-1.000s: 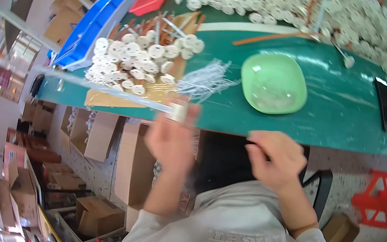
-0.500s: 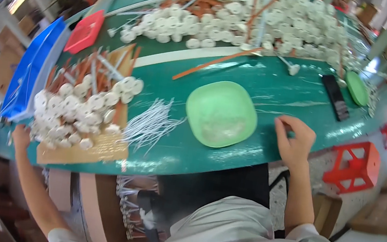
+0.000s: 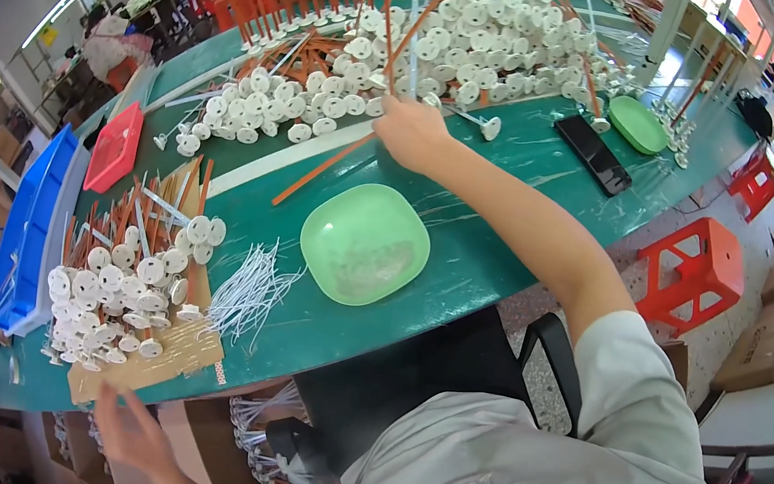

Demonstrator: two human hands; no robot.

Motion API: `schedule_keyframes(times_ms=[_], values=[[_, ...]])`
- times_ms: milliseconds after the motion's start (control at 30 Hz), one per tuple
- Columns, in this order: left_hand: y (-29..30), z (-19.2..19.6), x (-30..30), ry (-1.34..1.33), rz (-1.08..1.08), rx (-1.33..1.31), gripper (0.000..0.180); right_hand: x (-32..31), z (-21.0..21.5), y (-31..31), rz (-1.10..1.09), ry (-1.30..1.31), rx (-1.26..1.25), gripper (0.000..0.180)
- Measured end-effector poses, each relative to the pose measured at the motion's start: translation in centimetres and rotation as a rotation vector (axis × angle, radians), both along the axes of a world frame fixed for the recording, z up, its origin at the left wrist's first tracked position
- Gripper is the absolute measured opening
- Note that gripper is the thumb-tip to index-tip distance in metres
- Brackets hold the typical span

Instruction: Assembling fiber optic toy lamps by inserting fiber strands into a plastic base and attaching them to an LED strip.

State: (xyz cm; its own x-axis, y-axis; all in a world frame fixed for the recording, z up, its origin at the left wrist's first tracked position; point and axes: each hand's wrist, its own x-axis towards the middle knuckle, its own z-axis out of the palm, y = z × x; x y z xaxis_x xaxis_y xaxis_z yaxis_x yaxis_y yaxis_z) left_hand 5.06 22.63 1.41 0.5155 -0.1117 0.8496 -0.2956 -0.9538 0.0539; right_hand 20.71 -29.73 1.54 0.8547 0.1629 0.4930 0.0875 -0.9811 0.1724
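Observation:
My right hand [image 3: 411, 132] reaches across the green table to the near edge of a heap of white round-headed pieces [image 3: 484, 45]. Its fingers are curled in at the foot of the upright orange sticks [image 3: 389, 35]; what they grip is hidden. An orange strip [image 3: 323, 169] lies on the table and runs under this hand. Blurred, with fingers stretched and apart, my left hand [image 3: 133, 427] is off the table's front edge, near a cardboard sheet [image 3: 178, 346]. On that sheet lies a smaller pile of white-headed orange sticks [image 3: 122, 286].
A light green bowl [image 3: 364, 244] sits mid-table beside a bundle of thin white ties [image 3: 253, 292]. At left are a red basket [image 3: 114, 148] and a blue tray [image 3: 33, 237]. A black phone [image 3: 593, 155] and green dish [image 3: 638, 125] lie right. A red stool [image 3: 696, 271] stands beyond the edge.
My right hand has moved from beside the bowl, forward and left to the heap. My left hand has left the table's left end and come nearer. The whole view has shifted.

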Motion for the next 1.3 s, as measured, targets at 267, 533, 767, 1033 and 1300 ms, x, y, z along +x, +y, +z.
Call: schedule_keyframes(times_ms=[267,533,767,1033,1300], values=[[-5.2,-2.2,-7.2,-0.002,0.046,-0.807,0.016,-9.0,4.4,-3.1,-0.030,-0.512,0.602,0.008],[-25.0,-0.9,-9.3,1.036,-1.294,-1.192,0.034,-26.6,4.9,4.3,0.302,0.058,1.753,0.021],[-27.1,-4.4,-11.8,1.490,-1.594,-1.192,0.054,-29.7,1.3,8.0,0.284,-0.124,1.960,0.014],[-27.1,-5.0,-12.3,1.251,-1.439,-1.509,0.058,-29.6,-3.3,8.9,0.773,-0.415,0.816,0.025],[-27.3,-5.2,-12.3,1.190,-1.413,-1.601,0.042,-29.3,-4.0,9.5,0.689,-0.502,0.685,0.025]])
